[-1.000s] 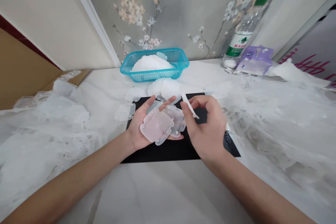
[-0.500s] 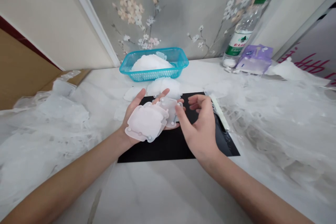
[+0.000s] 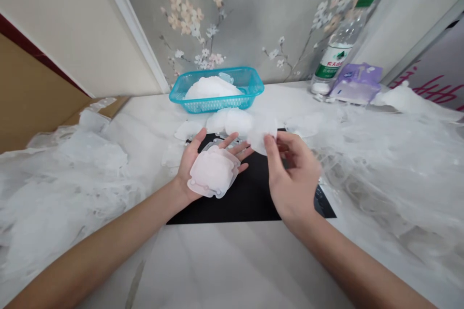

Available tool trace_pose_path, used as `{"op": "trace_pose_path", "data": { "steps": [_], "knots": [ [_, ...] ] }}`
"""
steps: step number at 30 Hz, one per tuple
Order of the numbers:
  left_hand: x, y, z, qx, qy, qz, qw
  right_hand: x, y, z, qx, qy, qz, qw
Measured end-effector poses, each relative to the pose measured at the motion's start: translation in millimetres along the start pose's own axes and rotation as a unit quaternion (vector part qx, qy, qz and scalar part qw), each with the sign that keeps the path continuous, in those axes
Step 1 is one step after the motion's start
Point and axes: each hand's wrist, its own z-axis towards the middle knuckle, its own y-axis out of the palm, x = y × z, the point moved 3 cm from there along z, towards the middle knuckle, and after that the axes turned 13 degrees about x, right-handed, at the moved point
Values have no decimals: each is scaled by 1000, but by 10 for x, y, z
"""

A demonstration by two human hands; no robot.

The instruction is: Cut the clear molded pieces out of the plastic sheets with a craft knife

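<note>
My left hand (image 3: 197, 157) lies palm up over a black mat (image 3: 250, 198), fingers spread, with a stack of translucent white plastic pieces (image 3: 212, 174) resting on the palm. My right hand (image 3: 293, 174) is just to the right of it, thumb and fingers pinched on one more white plastic piece (image 3: 261, 139) lifted off the stack. More such pieces (image 3: 228, 122) lie on the table beyond the mat.
A teal basket (image 3: 253, 88) heaped with white pieces stands at the back by the flowered wall. A water bottle (image 3: 335, 53) and a purple tissue pack (image 3: 357, 84) are at the back right. White gauzy fabric (image 3: 380, 154) covers the table's right and left sides.
The white strip that my right hand held went down at the mat's right edge. My right hand then took one plastic piece from the stack on my left palm.
</note>
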Motion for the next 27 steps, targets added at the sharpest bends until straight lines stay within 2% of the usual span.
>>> {"op": "trace_pose_path", "data": {
  "steps": [2,4,6,7,9,11,12,14,16,18,21,24,26,27],
  "knots": [
    [-7,3,9,-15,-2,-1,1000,-105,20,-66,-42,-166,-10,985],
    [7,9,14,-25,7,-2,1000,-194,85,-197,-153,-304,-6,940],
    [37,20,15,-29,23,-1,999,-240,130,-314,-236,-362,2,902],
    [55,28,12,-28,32,0,999,-248,138,-342,-246,-357,3,901],
    [92,54,-4,-26,47,2,999,-230,126,-333,-204,-284,-2,937],
    [125,92,-31,-31,58,6,998,-149,111,-297,-158,-141,-14,977],
    [138,112,-47,-36,62,10,997,-92,118,-293,-162,-57,-21,985],
    [152,142,-72,-43,68,17,997,16,168,-328,-226,96,-21,969],
    [151,151,-82,-47,70,24,996,70,235,-390,-312,191,6,931],
    [143,141,-75,-42,73,36,996,76,285,-429,-355,247,52,900],
    [135,92,-47,9,66,91,994,77,312,-418,-336,311,108,882],
    [152,42,-27,68,42,198,977,119,282,-335,-248,328,127,903],
    [200,30,-20,76,83,295,949,165,251,-277,-192,319,122,920],
    [230,28,-18,77,123,351,925,188,241,-257,-176,314,114,926]
  ]
}}
